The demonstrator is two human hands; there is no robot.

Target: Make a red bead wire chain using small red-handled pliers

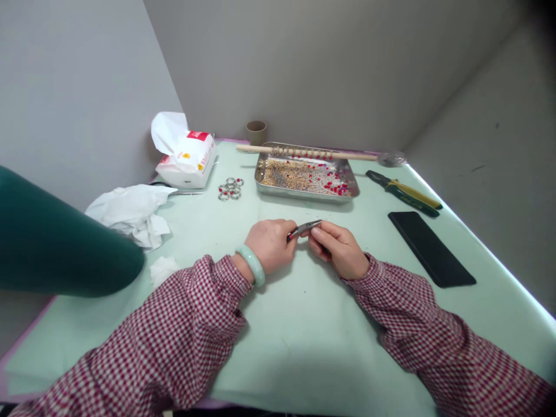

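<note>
My left hand (271, 242), a pale green bangle (252, 265) at its wrist, is closed around a pair of needle-nose pliers (304, 228). Their slim metal jaws point right, toward my right hand (341, 246). The thumb and fingers of that hand are pinched together at the jaw tips; whatever sits between them is too small to make out. Beyond the hands, a metal tray (304, 198) holds gold, clear and red beads. Several silver rings with red beads (230, 189) lie to the tray's left.
A wooden stick (356, 155) strung with rings rests across the tray. On the right are green-yellow pliers (408, 194) and a black phone-like slab (430, 249). A tissue pack (191, 162), crumpled tissue (134, 211) and a large green cylinder (65, 243) stand left. Behind is a small cup (256, 133).
</note>
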